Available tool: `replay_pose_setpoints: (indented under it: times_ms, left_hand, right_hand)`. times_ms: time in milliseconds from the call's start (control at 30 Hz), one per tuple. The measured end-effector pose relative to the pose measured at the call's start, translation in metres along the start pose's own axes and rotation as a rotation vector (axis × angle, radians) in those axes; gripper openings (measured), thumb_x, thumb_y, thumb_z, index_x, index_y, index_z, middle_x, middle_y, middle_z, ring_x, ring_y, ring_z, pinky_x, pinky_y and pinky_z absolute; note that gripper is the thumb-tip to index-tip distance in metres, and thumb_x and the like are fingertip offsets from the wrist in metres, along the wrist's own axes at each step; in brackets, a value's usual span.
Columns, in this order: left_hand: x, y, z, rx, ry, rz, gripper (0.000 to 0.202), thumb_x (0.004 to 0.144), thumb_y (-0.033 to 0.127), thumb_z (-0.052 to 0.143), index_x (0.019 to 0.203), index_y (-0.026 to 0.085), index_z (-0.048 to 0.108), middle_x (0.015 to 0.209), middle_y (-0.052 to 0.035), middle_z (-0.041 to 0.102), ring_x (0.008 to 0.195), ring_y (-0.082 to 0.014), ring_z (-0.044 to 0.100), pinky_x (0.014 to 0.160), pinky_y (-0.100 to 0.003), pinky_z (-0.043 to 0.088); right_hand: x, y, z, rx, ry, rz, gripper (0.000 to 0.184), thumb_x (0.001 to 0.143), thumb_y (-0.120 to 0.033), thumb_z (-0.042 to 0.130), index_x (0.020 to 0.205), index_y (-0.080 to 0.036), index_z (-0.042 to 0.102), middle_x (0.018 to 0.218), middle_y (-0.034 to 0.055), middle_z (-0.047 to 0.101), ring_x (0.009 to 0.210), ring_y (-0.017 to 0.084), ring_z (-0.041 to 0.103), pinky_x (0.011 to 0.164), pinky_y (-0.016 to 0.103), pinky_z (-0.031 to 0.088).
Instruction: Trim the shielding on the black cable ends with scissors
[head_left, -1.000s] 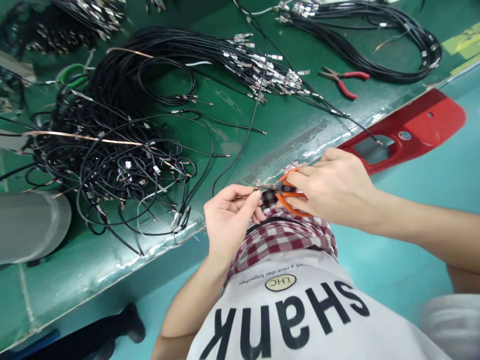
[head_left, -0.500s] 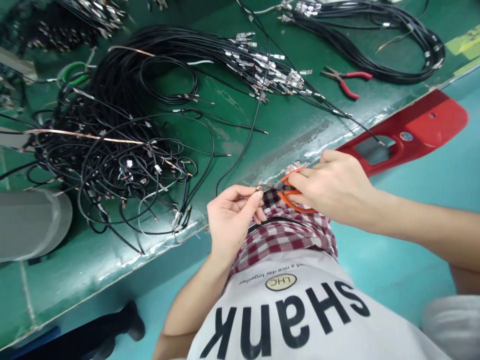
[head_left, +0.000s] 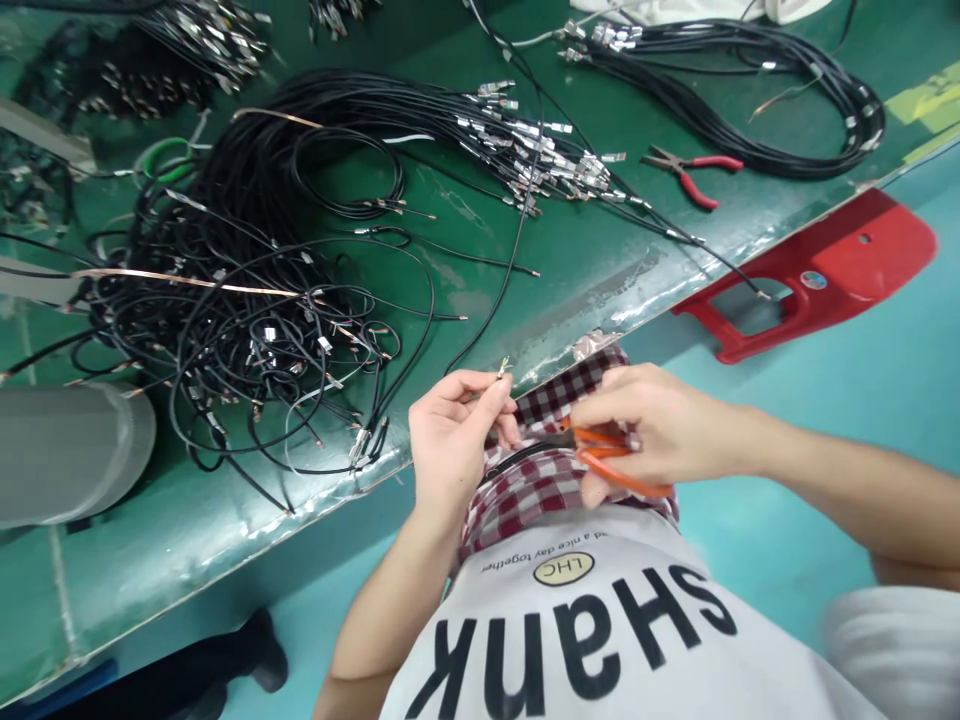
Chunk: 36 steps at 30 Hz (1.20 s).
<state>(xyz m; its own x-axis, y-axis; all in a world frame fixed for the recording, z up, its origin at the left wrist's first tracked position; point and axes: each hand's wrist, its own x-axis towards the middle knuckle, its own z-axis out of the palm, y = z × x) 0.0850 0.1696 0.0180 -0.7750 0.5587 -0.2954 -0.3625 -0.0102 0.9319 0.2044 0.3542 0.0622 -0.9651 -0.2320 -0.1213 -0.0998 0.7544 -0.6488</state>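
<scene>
My left hand (head_left: 454, 430) is closed in a pinch on the stripped end of a thin black wire (head_left: 503, 368) at the near edge of the green table (head_left: 592, 265). The wire runs up and away across the table. My right hand (head_left: 660, 425) grips orange-handled pliers (head_left: 619, 465), held low over my checked shirt, to the right of the left hand. The pliers' jaws point left, a little below and apart from the wire tip.
A big tangle of black wires (head_left: 247, 300) covers the table's left. A bundle with metal terminals (head_left: 540, 150) lies further back. Red-handled pliers (head_left: 694, 170) rest at the right. A red plastic stool (head_left: 817, 275) stands by the table edge. A grey object (head_left: 67, 455) sits at the left.
My right hand has pulled the orange pliers down and away from the wire tip, toward my body. The left hand keeps pinching the wire, whose bare end now shows.
</scene>
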Motion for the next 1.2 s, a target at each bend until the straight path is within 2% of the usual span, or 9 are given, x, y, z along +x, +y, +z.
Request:
replay_pose_setpoints:
  times_ms: [167,233,400,533,667,900,1033,1133,1200]
  left_hand:
    - [-0.003,0.003,-0.005,-0.077,-0.055,-0.026,0.024,0.082,0.032,0.074,0.093,0.012,0.067,0.067,0.0003,0.061,0.042,-0.0062,0.054,0.038,-0.017,0.038]
    - [-0.005,0.002,-0.004,-0.076,-0.074,-0.027,0.023,0.083,0.032,0.073,0.095,0.013,0.067,0.067,-0.0001,0.062,0.043,-0.0061,0.054,0.039,-0.017,0.039]
    - [-0.009,-0.001,0.003,-0.025,-0.115,-0.033,0.022,0.086,0.033,0.071,0.094,0.013,0.066,0.065,-0.0002,0.063,0.042,-0.0073,0.055,0.039,-0.017,0.039]
    - [-0.013,-0.002,0.005,0.025,-0.13,-0.028,0.024,0.087,0.036,0.07,0.092,0.013,0.063,0.064,0.0001,0.063,0.042,-0.0072,0.055,0.04,-0.017,0.04]
    - [-0.016,-0.003,0.002,0.051,-0.128,-0.041,0.023,0.087,0.035,0.07,0.091,0.014,0.063,0.066,0.0,0.062,0.043,-0.0057,0.053,0.041,-0.016,0.039]
    - [-0.013,-0.009,0.0,0.009,-0.14,-0.016,0.02,0.085,0.03,0.072,0.097,0.015,0.072,0.066,-0.0011,0.058,0.052,-0.0028,0.046,0.046,-0.014,0.033]
    - [-0.01,-0.009,0.0,-0.031,-0.145,-0.051,0.018,0.085,0.03,0.072,0.093,0.014,0.072,0.067,-0.0022,0.059,0.054,-0.0033,0.048,0.045,-0.013,0.031]
    - [-0.009,-0.006,0.001,-0.036,-0.124,-0.033,0.016,0.084,0.028,0.072,0.091,0.013,0.071,0.068,-0.0026,0.061,0.054,-0.0039,0.051,0.046,-0.014,0.035]
    - [-0.008,-0.005,0.0,-0.034,-0.107,-0.022,0.016,0.084,0.027,0.073,0.09,0.013,0.07,0.068,-0.0028,0.062,0.053,-0.0039,0.052,0.046,-0.014,0.037]
  right_hand:
    - [-0.008,0.024,0.014,-0.161,0.121,0.306,0.042,0.093,-0.055,0.057,0.074,-0.019,0.051,0.062,-0.0014,0.056,0.055,0.012,0.04,0.066,0.03,0.029]
    - [-0.006,0.027,0.022,-0.041,0.179,0.361,0.039,0.091,-0.053,0.061,0.076,-0.019,0.053,0.063,-0.0021,0.055,0.057,0.013,0.042,0.064,0.029,0.03]
    - [0.017,0.015,0.032,0.547,0.484,0.222,0.038,0.08,-0.046,0.079,0.097,-0.018,0.06,0.092,0.003,0.067,0.072,0.014,0.056,0.064,0.027,0.041]
    - [0.038,0.006,0.038,0.812,0.647,0.094,0.035,0.078,-0.037,0.083,0.09,-0.018,0.056,0.105,0.0058,0.069,0.081,0.015,0.061,0.074,0.028,0.049]
    - [0.046,0.008,0.04,1.058,0.639,0.068,0.037,0.075,-0.031,0.085,0.084,-0.019,0.051,0.093,0.0044,0.072,0.083,0.017,0.067,0.079,0.032,0.053]
    - [0.051,0.018,0.041,1.511,0.393,0.174,0.036,0.074,-0.025,0.084,0.087,-0.018,0.052,0.078,-0.0013,0.068,0.073,0.013,0.065,0.072,0.027,0.051]
    - [0.049,0.02,0.044,1.435,0.425,0.151,0.031,0.081,-0.031,0.079,0.092,-0.018,0.053,0.09,0.0028,0.07,0.08,0.015,0.065,0.078,0.03,0.051]
    - [0.038,0.021,0.044,1.193,0.495,0.199,0.03,0.083,-0.038,0.076,0.091,-0.018,0.055,0.087,0.0009,0.065,0.075,0.013,0.059,0.072,0.028,0.047]
    - [0.027,0.023,0.042,0.943,0.46,0.241,0.03,0.087,-0.043,0.072,0.089,-0.018,0.055,0.08,-0.0012,0.057,0.07,0.012,0.052,0.066,0.026,0.042]
